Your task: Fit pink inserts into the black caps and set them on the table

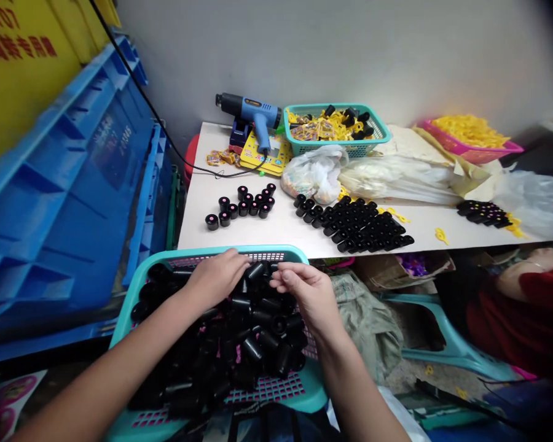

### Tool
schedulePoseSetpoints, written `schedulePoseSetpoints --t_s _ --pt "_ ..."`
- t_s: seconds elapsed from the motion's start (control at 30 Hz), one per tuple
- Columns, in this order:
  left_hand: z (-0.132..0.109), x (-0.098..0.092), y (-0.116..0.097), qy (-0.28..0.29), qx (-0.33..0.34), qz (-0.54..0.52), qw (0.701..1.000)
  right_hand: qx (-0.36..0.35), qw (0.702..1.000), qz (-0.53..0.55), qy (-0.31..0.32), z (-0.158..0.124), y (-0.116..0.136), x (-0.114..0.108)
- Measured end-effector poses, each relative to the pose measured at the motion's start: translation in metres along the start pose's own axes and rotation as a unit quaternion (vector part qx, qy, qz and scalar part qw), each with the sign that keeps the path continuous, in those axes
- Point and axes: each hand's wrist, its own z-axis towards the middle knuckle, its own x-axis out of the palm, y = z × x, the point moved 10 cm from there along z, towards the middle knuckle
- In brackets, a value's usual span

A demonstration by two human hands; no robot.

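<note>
A teal basket (133,288) on my lap is piled with black plastic tubes (249,331). My left hand (216,276) rests over the far edge of the pile, fingers curled on one black tube (257,270). My right hand (304,291) is just to its right, fingertips pinched at the end of the same tube. On the white table (281,230) beyond stand a small group of upright black tubes with pink centres (244,205) and a larger cluster of black tubes (359,224).
Blue crates (74,184) stack at the left. On the table lie a blue heat gun (253,116), a teal basket of yellow and black parts (336,129), plastic bags (313,175) and a pink tray of yellow parts (470,138). Another person in red (516,313) sits at right.
</note>
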Motion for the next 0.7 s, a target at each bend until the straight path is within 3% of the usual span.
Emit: schedulePoseSetpoints --t_s 0.13,0.23,0.33,0.47,0.57,0.7 --pt "0.011 0.011 -0.017 0.065 0.095 -0.023 0.993 -0.003 0.999 0.028 0.025 0.007 -0.003 0.001" --pt "0.018 0.02 -0.018 0.117 0.116 -0.015 0.986 -0.006 0.998 0.046 0.035 0.01 -0.004 0.0" --pt "0.019 0.021 -0.015 0.134 0.127 0.046 0.982 -0.015 0.999 0.009 0.045 0.012 -0.004 -0.003" --pt "0.011 0.021 -0.016 0.119 0.128 0.124 0.977 -0.047 0.996 -0.051 0.057 0.012 0.001 -0.002" --pt "-0.002 0.018 -0.03 0.061 0.142 0.114 0.981 -0.043 0.99 -0.083 0.106 0.006 0.003 0.015" --pt "-0.024 0.016 -0.052 0.009 0.174 0.126 0.977 -0.094 0.973 -0.132 0.165 -0.007 0.019 0.039"
